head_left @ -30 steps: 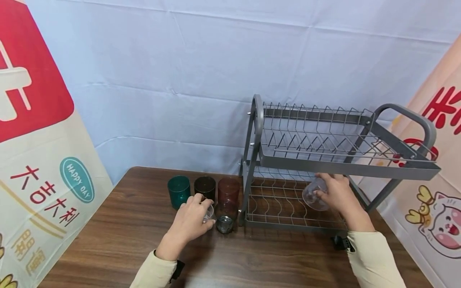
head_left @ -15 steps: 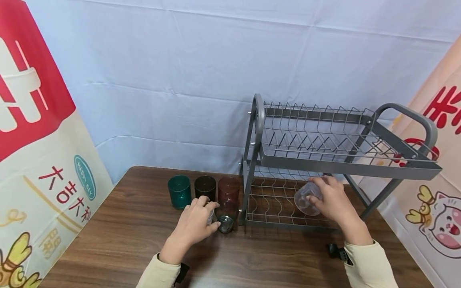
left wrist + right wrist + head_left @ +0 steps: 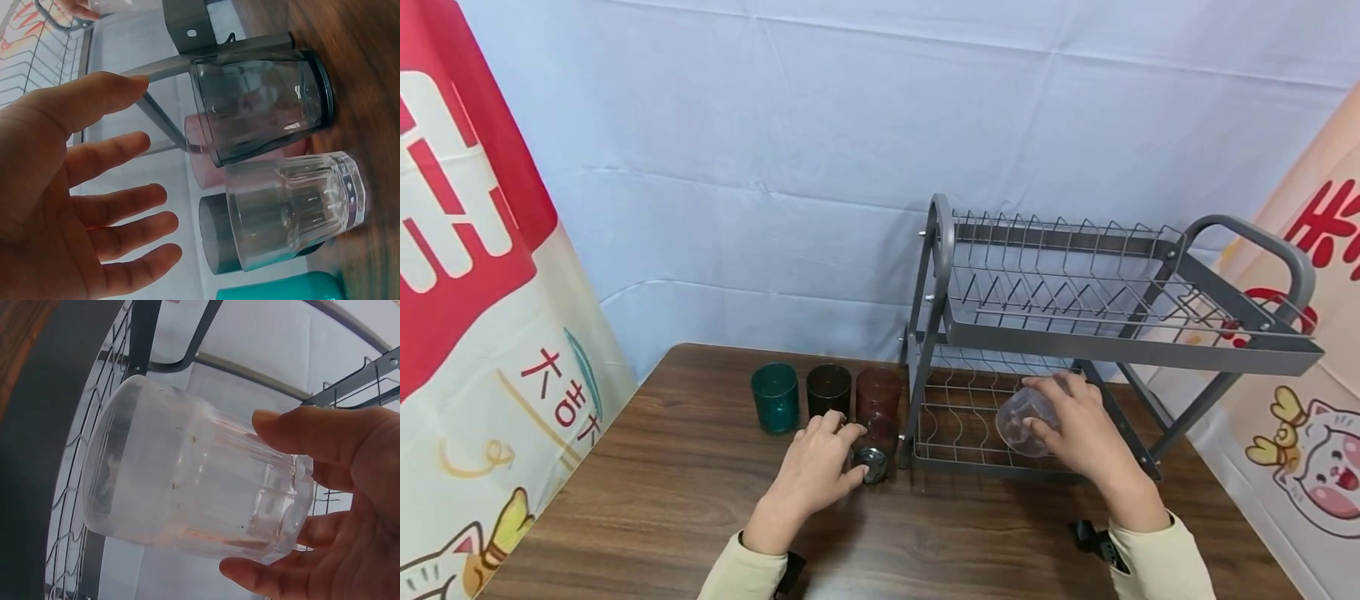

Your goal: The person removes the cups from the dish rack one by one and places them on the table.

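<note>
In the head view my left hand [image 3: 818, 458] is above the table, close to a smoky grey cup [image 3: 871, 463]. The left wrist view shows its fingers spread, apart from this upright grey cup and an upright clear plastic cup [image 3: 297, 209]. The hand hides most of that clear cup from the head view. My right hand [image 3: 1081, 425] grips another clear cup [image 3: 181, 475] near its base, thumb on one side and fingers on the other. This cup is upside down, its mouth toward the wires of the lower rack tier [image 3: 958, 417].
A teal cup [image 3: 775, 400], a dark brown cup [image 3: 829, 390] and a reddish cup [image 3: 877, 400] stand left of the grey two-tier dish rack [image 3: 1135, 343]. Its upper tier overhangs my right hand. A pale cloth [image 3: 737, 167] hangs behind the wooden table [image 3: 662, 467].
My left hand has shifted right, from over the clear cup toward the grey cup. My right hand has moved left along the lower tier with its clear cup.
</note>
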A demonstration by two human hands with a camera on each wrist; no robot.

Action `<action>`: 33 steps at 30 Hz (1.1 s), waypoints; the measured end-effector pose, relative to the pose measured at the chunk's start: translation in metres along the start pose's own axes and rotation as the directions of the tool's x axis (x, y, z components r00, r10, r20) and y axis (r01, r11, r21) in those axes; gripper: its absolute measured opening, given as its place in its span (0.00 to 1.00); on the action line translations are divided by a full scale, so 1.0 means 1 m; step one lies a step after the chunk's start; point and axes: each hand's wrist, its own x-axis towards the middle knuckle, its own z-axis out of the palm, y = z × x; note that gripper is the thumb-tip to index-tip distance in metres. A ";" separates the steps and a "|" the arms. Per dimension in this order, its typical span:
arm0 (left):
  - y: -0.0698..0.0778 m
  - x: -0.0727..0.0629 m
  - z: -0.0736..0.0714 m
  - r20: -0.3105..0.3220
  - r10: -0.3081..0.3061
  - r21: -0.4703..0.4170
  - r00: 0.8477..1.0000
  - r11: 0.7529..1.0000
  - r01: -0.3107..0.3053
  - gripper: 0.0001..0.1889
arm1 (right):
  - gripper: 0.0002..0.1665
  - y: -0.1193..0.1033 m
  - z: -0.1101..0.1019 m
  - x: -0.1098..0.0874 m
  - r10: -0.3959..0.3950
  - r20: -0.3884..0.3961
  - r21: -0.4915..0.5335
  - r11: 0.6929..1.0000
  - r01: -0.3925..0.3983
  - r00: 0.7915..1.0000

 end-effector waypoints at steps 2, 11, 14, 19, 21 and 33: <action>0.001 0.000 0.001 0.001 0.006 -0.011 1.000 1.000 -0.006 0.23 | 0.31 -0.003 0.001 -0.002 -0.006 -0.007 0.003 1.000 0.006 1.000; 0.006 0.004 0.007 0.007 0.038 -0.096 0.999 0.995 -0.037 0.22 | 0.31 -0.013 0.006 -0.008 -0.101 -0.065 0.045 0.994 0.104 0.993; 0.007 0.005 0.009 0.006 0.040 -0.119 0.999 0.992 -0.039 0.22 | 0.31 -0.016 0.008 -0.010 -0.118 -0.086 0.056 0.991 0.123 0.989; 0.010 0.006 0.013 0.014 0.042 -0.167 0.999 0.985 -0.039 0.22 | 0.30 -0.020 0.011 -0.013 -0.140 -0.124 0.078 0.986 0.151 0.982; 0.011 0.006 0.014 0.009 0.044 -0.185 0.999 0.982 -0.042 0.22 | 0.30 -0.022 0.012 -0.015 -0.149 -0.140 0.091 0.983 0.162 0.979; 0.015 0.008 0.027 -0.072 0.055 -0.343 0.996 0.936 -0.077 0.21 | 0.32 -0.026 0.022 -0.024 -0.132 -0.229 0.156 0.973 0.170 0.964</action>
